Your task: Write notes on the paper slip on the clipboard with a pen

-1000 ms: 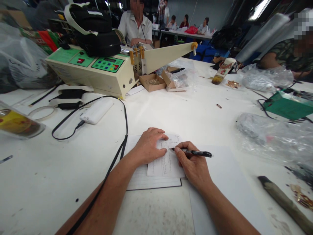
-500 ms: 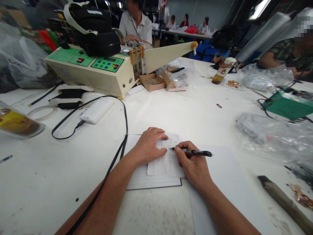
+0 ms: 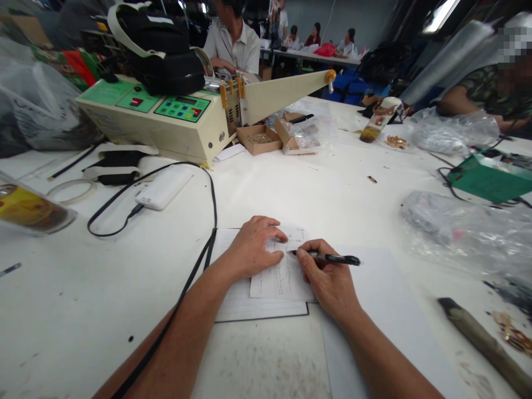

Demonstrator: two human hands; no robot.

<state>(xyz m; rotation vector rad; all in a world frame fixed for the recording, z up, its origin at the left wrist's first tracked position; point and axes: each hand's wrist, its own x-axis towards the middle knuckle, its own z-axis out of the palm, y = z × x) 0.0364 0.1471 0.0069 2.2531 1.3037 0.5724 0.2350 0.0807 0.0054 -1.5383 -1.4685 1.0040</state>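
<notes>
A white table (image 3: 291, 194) fills most of the view, and on its far left stands a cream machine (image 3: 166, 130) with a black bag (image 3: 170, 64) sitting on top. A clear plastic bag (image 3: 469, 235) lies to the right, just in front of a green box (image 3: 494, 177). Nearer, a large plain sheet (image 3: 382, 316) lies partly under the right forearm, and to its left is a smaller lined sheet (image 3: 257, 311) with a dark edge. The left hand (image 3: 255, 248) rests with fingers spread on the papers, gripping nothing, while the right hand (image 3: 328, 277) is closed around a pen. Under both hands, on top of the lined sheet, is a note (image 3: 272, 287) covered in handwriting too small to read. A white power bank (image 3: 164, 189) lies beyond the left forearm, a black cable plugged into it. The pen (image 3: 338, 259) slants leftward, its tip over the note, near the left thumb.
</notes>
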